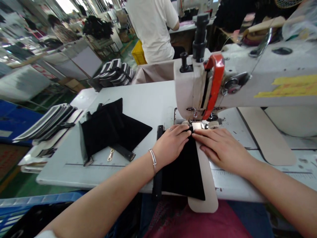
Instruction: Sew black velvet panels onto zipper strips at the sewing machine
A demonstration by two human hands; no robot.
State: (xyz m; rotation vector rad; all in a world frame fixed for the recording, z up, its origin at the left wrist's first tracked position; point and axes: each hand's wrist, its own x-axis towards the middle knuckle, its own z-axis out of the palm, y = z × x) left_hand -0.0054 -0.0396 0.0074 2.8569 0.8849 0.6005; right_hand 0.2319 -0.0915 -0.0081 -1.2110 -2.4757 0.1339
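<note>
A piece of black fabric (pixel 184 177) lies over a long beige panel (pixel 206 185) with rounded corners, and both run up under the presser foot of a white sewing machine (pixel 189 96). Flat on the fabric close to the needle, my left hand (pixel 173 143) has its fingers stretched forward. My right hand (pixel 220 147) rests on the panel and the fabric's right edge, fingers extended. Both hands are open and pressing down. A black strip (pixel 157 185) runs along the fabric's left side, partly hidden by my left wrist. The needle point is hidden.
More black fabric pieces (pixel 109 127) and a gold zipper pull (pixel 110 154) lie left on the table. Another beige panel (pixel 268 138) is under the machine arm. Stacked panels (pixel 52 122) stand at far left, above a blue crate (pixel 37 200). A person in white (pixel 153 29) sits ahead.
</note>
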